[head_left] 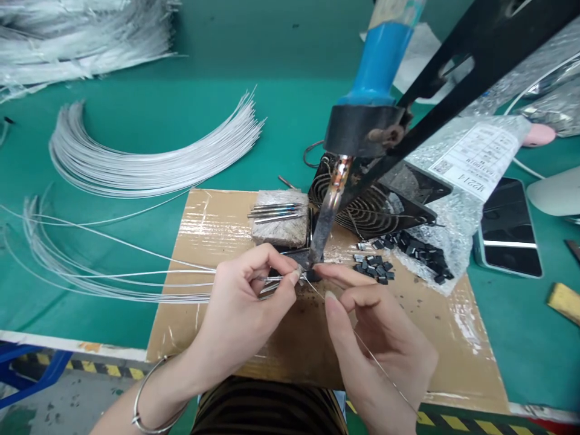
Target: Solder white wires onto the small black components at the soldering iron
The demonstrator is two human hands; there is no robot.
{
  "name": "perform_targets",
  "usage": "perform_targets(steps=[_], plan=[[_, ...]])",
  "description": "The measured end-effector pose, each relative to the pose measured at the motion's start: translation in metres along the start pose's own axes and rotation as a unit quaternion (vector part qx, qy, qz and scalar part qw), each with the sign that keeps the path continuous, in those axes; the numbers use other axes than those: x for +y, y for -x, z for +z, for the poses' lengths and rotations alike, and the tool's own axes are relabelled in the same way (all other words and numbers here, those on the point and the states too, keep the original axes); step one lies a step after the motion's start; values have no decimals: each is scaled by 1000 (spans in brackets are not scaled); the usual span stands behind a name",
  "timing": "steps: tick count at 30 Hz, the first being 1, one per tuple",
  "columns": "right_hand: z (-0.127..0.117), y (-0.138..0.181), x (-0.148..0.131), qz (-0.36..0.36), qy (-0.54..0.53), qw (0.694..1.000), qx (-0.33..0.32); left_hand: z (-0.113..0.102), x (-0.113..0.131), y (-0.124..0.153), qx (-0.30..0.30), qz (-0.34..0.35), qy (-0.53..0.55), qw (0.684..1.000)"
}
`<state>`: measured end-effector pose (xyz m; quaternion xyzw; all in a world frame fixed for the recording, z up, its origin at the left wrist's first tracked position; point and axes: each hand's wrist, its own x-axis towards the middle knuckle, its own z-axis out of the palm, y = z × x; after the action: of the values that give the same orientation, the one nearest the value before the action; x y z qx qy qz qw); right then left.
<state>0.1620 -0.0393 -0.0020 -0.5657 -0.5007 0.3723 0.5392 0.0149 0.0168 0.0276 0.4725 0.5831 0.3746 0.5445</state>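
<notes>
White wires [185,298] in left hand [251,314], solder [377,362] in right hand [385,332]

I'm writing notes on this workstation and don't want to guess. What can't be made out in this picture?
Head view:
1. Thin white wires: partly hidden by the left hand; exact count unclear.
2. Blue-handled metal soldering iron: upper end cut off by the top edge.
3. White paper label: fine print too small to read.
4. Large upper-left white wire bundle: cut off by left and top edges.
</notes>
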Motion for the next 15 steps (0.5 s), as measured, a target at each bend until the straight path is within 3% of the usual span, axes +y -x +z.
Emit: perform_targets(steps=[8,15], plan=[[5,-5,-7,61,-15,997,41,1,4,-4,10,-3,1,1000],[1,-11,-5,36,-30,999,26,4,9,-6,6,3,21,1000]])
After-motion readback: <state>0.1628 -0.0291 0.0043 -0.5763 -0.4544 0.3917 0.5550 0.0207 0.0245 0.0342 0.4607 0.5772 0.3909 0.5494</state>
